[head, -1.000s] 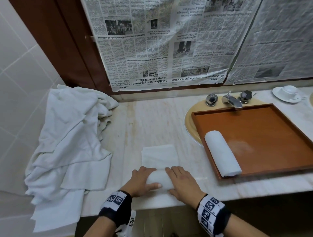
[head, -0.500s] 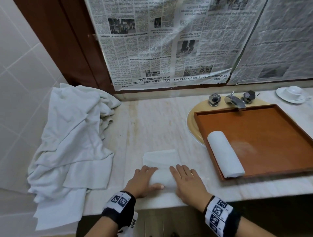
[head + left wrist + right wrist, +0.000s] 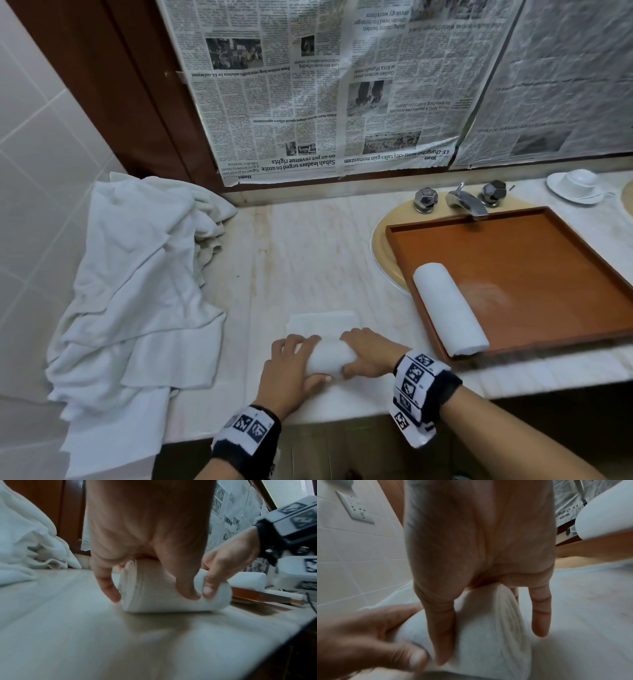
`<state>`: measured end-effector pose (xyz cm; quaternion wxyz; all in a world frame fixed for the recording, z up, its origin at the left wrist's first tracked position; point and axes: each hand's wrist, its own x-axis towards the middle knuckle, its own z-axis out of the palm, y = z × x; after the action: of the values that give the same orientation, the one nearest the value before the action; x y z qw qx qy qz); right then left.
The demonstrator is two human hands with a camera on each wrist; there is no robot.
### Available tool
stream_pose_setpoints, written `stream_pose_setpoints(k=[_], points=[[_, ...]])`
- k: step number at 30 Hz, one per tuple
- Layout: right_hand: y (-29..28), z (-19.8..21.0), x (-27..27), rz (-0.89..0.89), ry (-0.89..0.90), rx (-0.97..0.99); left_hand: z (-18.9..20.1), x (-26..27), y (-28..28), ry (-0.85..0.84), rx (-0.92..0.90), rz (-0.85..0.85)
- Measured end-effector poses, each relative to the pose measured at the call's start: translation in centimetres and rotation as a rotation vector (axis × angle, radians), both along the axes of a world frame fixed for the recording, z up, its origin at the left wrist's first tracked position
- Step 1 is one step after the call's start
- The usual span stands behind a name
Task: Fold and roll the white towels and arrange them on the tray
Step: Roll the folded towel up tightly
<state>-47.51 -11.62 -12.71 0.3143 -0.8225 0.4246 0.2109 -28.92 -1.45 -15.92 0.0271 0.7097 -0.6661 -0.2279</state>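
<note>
A white towel lies on the marble counter [image 3: 308, 260] near its front edge, partly rolled. The roll [image 3: 327, 356] [image 3: 163, 601] [image 3: 479, 649] lies crosswise, and a short flat stretch [image 3: 322, 322] of the towel remains beyond it. My left hand [image 3: 294, 363] [image 3: 150, 534] [image 3: 359, 635] grips the roll's left end, fingers curled over it and thumb on the near side. My right hand [image 3: 370, 353] [image 3: 479, 561] [image 3: 228, 563] grips the right end the same way. To the right, the brown tray [image 3: 531, 274] sits over the sink and holds one finished rolled towel [image 3: 448, 308] along its left side.
A heap of unfolded white towels [image 3: 137, 291] covers the counter's left end and hangs over the front edge. Behind the tray are the faucet [image 3: 467, 200] and its knobs, and a white cup and saucer [image 3: 575, 183] stands at the far right. Newspaper [image 3: 325, 85] covers the wall behind.
Both hands have rolled the towel a little farther away from me. The roll is thicker and the flat stretch beyond it is shorter.
</note>
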Motion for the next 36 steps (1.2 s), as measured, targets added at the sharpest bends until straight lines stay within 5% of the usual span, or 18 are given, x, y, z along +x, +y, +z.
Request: stream_pose_setpoints(k=[4, 8, 18, 21, 28, 36], points=[[4.2, -1.1, -0.5, 0.011, -0.077, -0.438, 1.1, 1.5, -3.0, 0.104, 0.208, -0.049], [6.0, -2.7, 0.3, 0.028, -0.076, -0.576, 0.7, 2.6, -4.5, 0.152, 0.341, -0.058], [0.3, -0.5, 1.0, 0.097, -0.069, -0.259, -1.1, 1.8, 1.4, 0.237, -0.223, 0.015], [0.0, -0.1, 1.2, 0.086, -0.046, -0.218, -0.9, 2.7, 0.7, 0.251, -0.137, 0.031], [2.9, -1.8, 0.7, 0.132, -0.041, -0.507, 1.5, 4.8, -3.8, 0.422, 0.193, -0.058], [-1.5, 0.4, 2.5, -0.017, -0.003, -0.101, 0.5, 4.5, -2.4, 0.432, 0.141, 0.203]])
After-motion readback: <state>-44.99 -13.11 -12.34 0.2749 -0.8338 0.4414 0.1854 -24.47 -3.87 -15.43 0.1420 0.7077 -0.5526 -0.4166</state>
